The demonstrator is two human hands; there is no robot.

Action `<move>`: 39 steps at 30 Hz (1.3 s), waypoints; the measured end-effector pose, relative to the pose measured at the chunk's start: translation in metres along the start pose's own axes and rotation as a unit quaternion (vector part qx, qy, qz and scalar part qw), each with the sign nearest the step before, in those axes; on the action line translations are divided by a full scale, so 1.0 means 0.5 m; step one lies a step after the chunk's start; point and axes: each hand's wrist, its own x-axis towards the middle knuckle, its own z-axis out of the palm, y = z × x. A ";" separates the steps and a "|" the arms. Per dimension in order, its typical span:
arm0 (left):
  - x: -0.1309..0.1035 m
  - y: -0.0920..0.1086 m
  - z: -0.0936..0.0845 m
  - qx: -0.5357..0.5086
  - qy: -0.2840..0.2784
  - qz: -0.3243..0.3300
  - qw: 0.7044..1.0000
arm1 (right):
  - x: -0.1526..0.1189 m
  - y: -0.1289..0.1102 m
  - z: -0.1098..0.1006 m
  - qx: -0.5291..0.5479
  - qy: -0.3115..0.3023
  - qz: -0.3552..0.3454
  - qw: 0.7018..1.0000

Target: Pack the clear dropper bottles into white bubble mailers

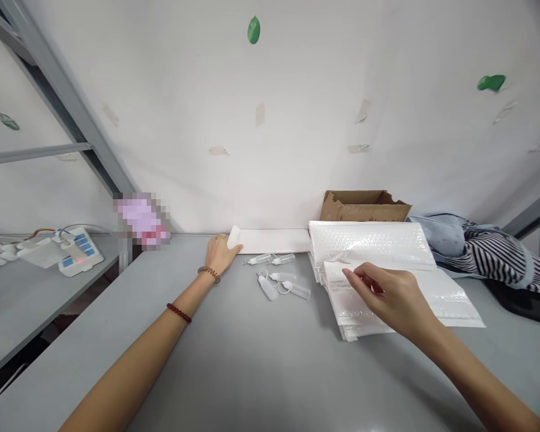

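At the back of the grey table, my left hand (222,253) is closed on the left end of a long white paper strip (270,240). That end is lifted and bent up, with my thumb in front of it. Several small clear plastic squeeze bottles (292,289) with looped cap straps lie just in front of the strip. On the right, my right hand (393,297) hovers over a stack of white bubble mailers (373,243). Its fingers are curled with thumb and forefinger close together; whether anything is between them is hidden.
Behind the mailers stands an open cardboard box (364,207). Striped and blue cloth (490,246) lies at the right over a dark item. A blurred pink thing (141,221) is by the metal frame at left. A white device with blue keys (81,252) rests on the side table.
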 end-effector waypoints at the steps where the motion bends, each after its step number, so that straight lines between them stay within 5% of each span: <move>1: 0.002 0.003 0.001 0.002 -0.009 -0.001 1.000 | -0.001 -0.002 0.000 0.000 -0.001 -0.003 1.000; 9: 0.022 0.026 -0.004 0.041 -0.109 0.022 0.993 | -0.007 -0.007 0.005 -0.002 -0.009 -0.013 1.000; 16: 0.006 0.016 -0.024 0.112 -0.018 0.035 0.993 | -0.012 -0.006 0.013 -0.007 -0.001 -0.027 1.000; 23: -0.037 -0.025 -0.031 0.182 0.086 0.157 0.967 | -0.013 -0.004 0.020 -0.014 -0.002 -0.036 0.999; 29: -0.041 -0.028 -0.021 0.218 0.100 0.252 0.938 | -0.018 -0.007 0.022 -0.022 -0.004 -0.060 0.998; 39: -0.038 -0.022 -0.006 0.190 0.084 0.224 0.952 | -0.023 -0.007 0.036 -0.014 0.007 -0.087 0.996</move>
